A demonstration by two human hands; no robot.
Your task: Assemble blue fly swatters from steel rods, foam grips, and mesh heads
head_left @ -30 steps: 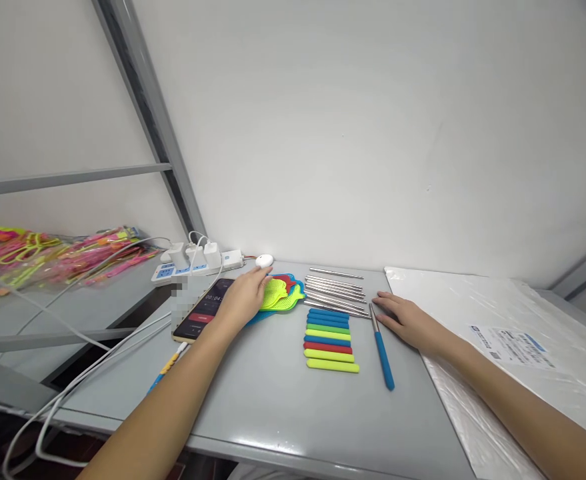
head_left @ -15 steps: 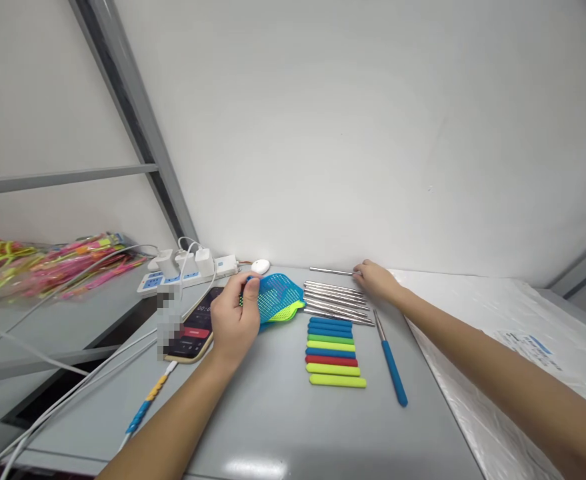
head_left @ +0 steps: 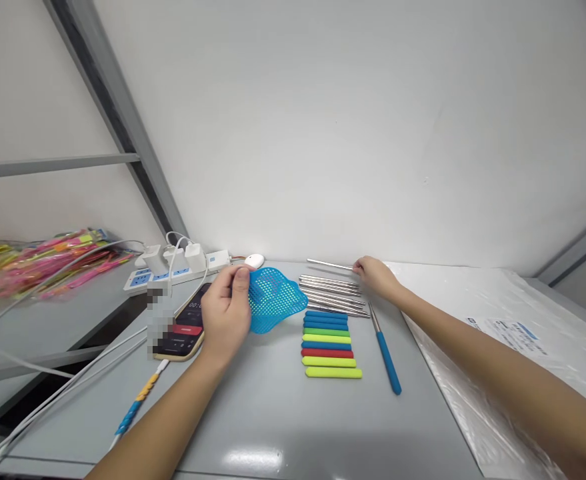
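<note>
My left hand (head_left: 227, 312) is closed on a blue perforated fly swatter head (head_left: 277, 299), thumb on top; yellow-green shows through its holes. At the back, near the wall, my right hand (head_left: 377, 275) pinches one end of a thin metal rod (head_left: 329, 265), whose other end is tilted slightly up. Just in front lie several shiny metal rods (head_left: 330, 287) side by side. Nearer to me is a row of blue, green, yellow, red handle sleeves (head_left: 327, 339). To their right lies a blue handle (head_left: 389, 363) with a metal rod in it.
On the left, a phone (head_left: 180, 333) lies beside a power strip (head_left: 140, 279) with chargers and white cables. A white puck-shaped thing (head_left: 254, 261) sits by the wall. White wrapped sheeting (head_left: 453, 300) covers the right side. Bagged colourful items (head_left: 57, 263) lie far left.
The rod in my right hand has lifted at its left end. My left hand has turned the swatter head, so its blue face shows more. The view has shifted slightly.
</note>
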